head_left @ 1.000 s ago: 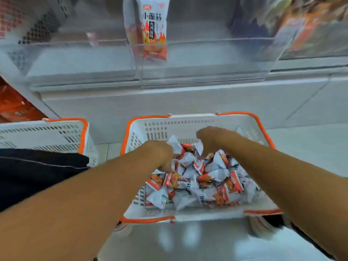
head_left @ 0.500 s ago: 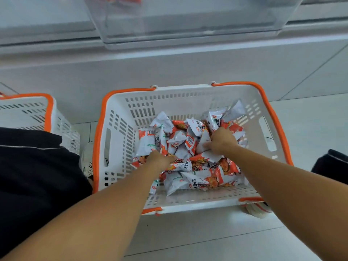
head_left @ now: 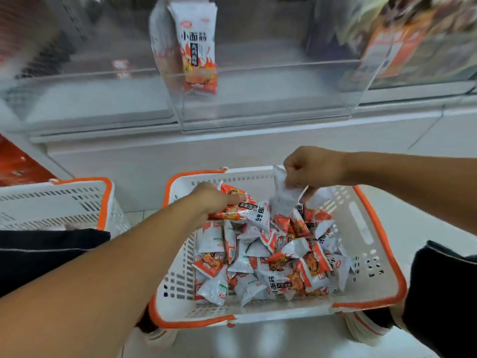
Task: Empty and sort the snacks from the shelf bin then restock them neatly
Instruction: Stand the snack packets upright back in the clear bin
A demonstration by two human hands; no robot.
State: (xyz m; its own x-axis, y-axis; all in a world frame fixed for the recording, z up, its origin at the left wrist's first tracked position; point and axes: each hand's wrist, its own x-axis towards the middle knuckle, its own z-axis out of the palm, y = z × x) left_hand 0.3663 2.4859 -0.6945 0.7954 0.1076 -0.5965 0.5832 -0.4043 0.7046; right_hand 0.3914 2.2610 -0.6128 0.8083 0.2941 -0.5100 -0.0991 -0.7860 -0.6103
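White plastic with an orange rim, the basket sits on the floor at 6 o'clock in the head view, and a loose heap of small white-and-orange snack packets covers its bottom. The left hand, at about 9 o'clock over the heap, has its grip curled round a bunch of packets lifted clear of the pile near the basket's far-left corner. The right hand, at about 1 o'clock above the far rim, pinches a white packet that hangs down from its closed fingers toward the heap. At 12 o'clock, up on the shelf, stands a clear plastic bin with one tall packet upright against its left wall. A second white basket with orange trim stands at 9 o'clock, just beside the first. Dark clothing shows at the left and right lower edges. The shelf goods at 1 to 2 o'clock are too blurred to identify.
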